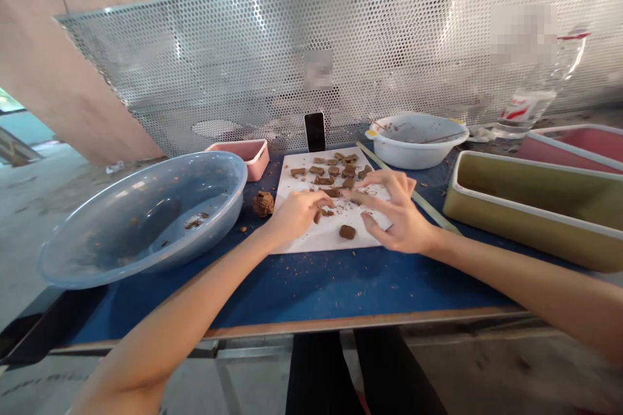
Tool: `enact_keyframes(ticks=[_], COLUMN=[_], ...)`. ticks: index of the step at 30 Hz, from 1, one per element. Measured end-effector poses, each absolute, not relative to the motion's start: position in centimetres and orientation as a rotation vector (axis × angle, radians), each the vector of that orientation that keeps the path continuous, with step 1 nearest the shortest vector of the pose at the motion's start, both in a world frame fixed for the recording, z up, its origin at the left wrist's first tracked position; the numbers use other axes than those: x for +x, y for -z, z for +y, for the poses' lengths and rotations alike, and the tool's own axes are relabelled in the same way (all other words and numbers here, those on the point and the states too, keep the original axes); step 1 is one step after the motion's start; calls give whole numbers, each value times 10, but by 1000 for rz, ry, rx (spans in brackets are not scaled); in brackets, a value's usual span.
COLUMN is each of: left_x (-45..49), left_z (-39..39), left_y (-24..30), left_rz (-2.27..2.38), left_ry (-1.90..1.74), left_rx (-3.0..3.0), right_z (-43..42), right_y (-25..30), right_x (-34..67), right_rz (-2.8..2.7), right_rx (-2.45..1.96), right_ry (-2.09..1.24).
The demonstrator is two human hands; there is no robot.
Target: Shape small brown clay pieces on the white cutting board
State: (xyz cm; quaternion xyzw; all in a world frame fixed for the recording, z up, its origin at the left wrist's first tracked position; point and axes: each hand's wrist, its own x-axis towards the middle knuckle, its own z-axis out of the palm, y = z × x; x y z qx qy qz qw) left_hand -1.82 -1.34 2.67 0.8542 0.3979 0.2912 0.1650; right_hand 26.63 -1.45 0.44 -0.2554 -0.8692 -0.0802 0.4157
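Note:
A white sheet (311,238) lies on the blue tabletop with several small brown clay-like pieces (333,170) and crumbs across it. My left hand (296,215) reaches over the sheet's left part, fingers curled down and closed around a small brown piece (318,215) at the fingertips. Over the right part is my right hand (402,215), its fingers spread apart and holding nothing. A single brown block (347,232) sits between the hands, near the sheet's front edge. To the left of the sheet rests a rough brown lump (263,204).
A large blue basin (146,220) stands at left, a pink box (253,159) behind it. A phone (315,131) leans against the perforated metal panel (233,78). At right are a white basin (416,152), a thin strip (433,211), an olive planter (525,207) and a plastic bottle (528,104).

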Motion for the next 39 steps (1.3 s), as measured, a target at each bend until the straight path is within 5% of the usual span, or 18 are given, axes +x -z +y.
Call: enact_keyframes(ticks=[17,39], left_x=[-13,0], left_z=[-20,-17], left_y=[-7,21], left_rz=[1138,1076], left_ry=[-698,-734], left_rx=[2520,2288], right_z=[16,6], right_y=[4,3], right_x=[287,281], right_rz=[-2547,-2706], right_rx=[-485,-383], right_ry=[-529,-243])
